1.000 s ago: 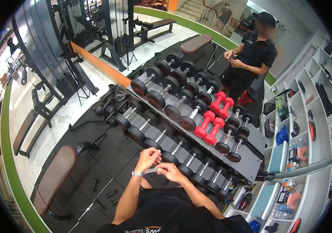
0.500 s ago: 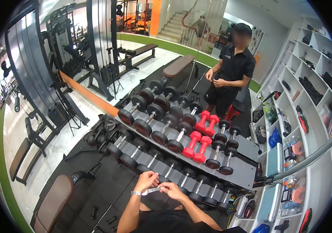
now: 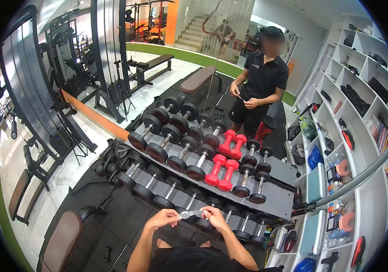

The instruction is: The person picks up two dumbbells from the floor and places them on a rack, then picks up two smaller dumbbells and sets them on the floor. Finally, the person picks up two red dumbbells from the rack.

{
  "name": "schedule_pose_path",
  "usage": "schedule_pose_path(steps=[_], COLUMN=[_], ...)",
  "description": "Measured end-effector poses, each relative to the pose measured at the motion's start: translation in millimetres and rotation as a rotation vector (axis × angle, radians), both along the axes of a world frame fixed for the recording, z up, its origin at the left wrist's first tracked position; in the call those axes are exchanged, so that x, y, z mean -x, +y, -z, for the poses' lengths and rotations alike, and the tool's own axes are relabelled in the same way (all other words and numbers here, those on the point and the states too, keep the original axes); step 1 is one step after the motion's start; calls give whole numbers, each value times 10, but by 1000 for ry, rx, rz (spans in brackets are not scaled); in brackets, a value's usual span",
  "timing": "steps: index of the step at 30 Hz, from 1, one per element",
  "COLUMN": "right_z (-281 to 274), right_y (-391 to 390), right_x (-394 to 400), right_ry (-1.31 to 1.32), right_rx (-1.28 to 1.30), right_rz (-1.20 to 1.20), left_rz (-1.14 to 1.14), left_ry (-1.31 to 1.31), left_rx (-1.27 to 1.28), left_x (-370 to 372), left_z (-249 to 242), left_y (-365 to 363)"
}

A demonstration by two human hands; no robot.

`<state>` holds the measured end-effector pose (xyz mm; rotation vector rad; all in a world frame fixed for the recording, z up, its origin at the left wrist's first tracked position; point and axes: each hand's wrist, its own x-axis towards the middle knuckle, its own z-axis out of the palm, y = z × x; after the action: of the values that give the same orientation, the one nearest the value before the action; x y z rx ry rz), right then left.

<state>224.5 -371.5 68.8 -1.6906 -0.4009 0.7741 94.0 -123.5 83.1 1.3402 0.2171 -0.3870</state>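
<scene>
A silver wristwatch (image 3: 185,215) with a round face and a metal band is stretched between my two hands, above the floor and in front of the dumbbell rack. My left hand (image 3: 162,219) pinches it at the end close to the face. At the other end, the fingers of my right hand (image 3: 215,216) are closed on the band. Both wrists are bare. My bare feet (image 3: 163,244) show below on the dark mat.
Ahead stands a two-tier rack (image 3: 273,201) of black dumbbells, with a red pair (image 3: 215,170) on top. A large mirror behind it reflects a person (image 3: 266,75) in black. White shelves (image 3: 361,208) line the right; a brown padded bench (image 3: 65,240) stands at left.
The watch has come away from around my left wrist and is now held out between both hands. My hands have moved apart, and the view has shifted slightly.
</scene>
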Motion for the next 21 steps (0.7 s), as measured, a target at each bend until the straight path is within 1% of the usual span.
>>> schedule_pose_path(steps=[2, 3, 5, 6, 7, 9, 11, 12, 13, 15, 18, 19, 20, 21], right_z=[16, 55, 130, 22, -55, -72, 54, 15, -42, -105, -148, -87, -104, -134], right_y=[-8, -12, -21, -7, 18, 67, 85, 118, 132, 197, 281, 294, 301, 308], right_x=[4, 2, -18, -3, 16, 25, -3, 10, 38, 114, 162, 148, 136, 125], right_ry=[58, 95, 246, 251, 280, 287, 81, -54, -115, -326, -449, -600, -460, -322], right_rx=[-44, -109, -183, -177, -203, -184, 10, 50, 110, 158, 86, 84, 6, -72], right_rz=[48, 63, 114, 115, 131, 166, 74, 34, 27, 81, 181, 199, 148, 98], left_rz=[-87, -118, -158, -173, -187, -256, -301, -312, -311, -311, -284, -275, -262, -259], left_ry=[9, 7, -82, -126, -111, -174, -146, -155, -161, -179, -189, -193, -180, -221], left_rx=[-1, -49, -53, -60, -29, 42, 100, 145, 152, 167, 127, 109, 84, 33], left_x=[6, -7, -51, -66, -80, -118, -125, -131, -129, -151, -166, -160, -159, -170], left_z=[-2, 1, 109, 123, 71, -23, -192, -174, -111, -13, 39, 56, 45, 50], left_y=[-35, -54, -74, -83, -103, -170, -232, -258, -271, -302, -346, -356, -367, -376])
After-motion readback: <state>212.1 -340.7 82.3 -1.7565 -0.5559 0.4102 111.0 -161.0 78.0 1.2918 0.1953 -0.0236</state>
